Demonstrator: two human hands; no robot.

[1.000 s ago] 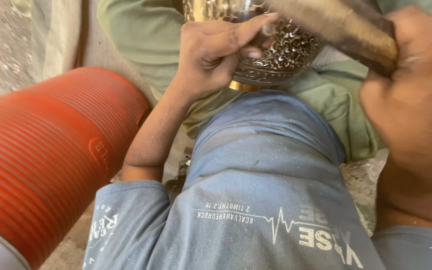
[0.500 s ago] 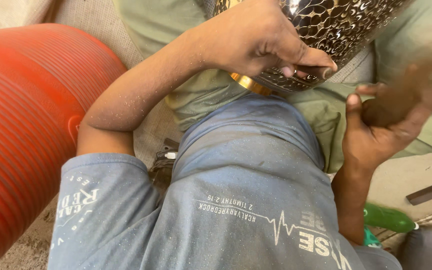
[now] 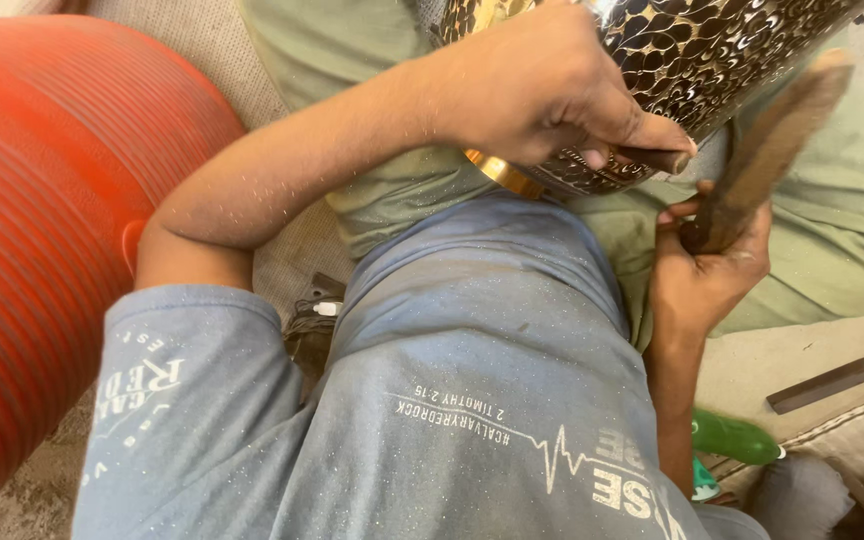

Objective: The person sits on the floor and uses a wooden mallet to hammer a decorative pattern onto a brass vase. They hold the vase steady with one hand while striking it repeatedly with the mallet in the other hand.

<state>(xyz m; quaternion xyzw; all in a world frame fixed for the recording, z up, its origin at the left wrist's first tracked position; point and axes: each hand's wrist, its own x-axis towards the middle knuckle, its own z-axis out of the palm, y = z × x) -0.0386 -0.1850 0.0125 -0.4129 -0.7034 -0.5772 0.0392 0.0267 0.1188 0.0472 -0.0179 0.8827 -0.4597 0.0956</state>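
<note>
The left hand (image 3: 542, 95) presses closed fingers on the patterned, probably heavy and slippery metal vessel (image 3: 692, 60), best braced near its rim, while the right hand (image 3: 707, 265) grips a brown wooden mallet (image 3: 767, 150).

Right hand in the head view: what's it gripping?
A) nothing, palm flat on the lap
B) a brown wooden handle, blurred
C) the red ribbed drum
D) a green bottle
B: the right hand has its fingers wrapped around a brown wooden handle that angles up beside the patterned metal vessel; the green bottle lies untouched lower down, and the red ribbed drum sits at the far left.
</note>
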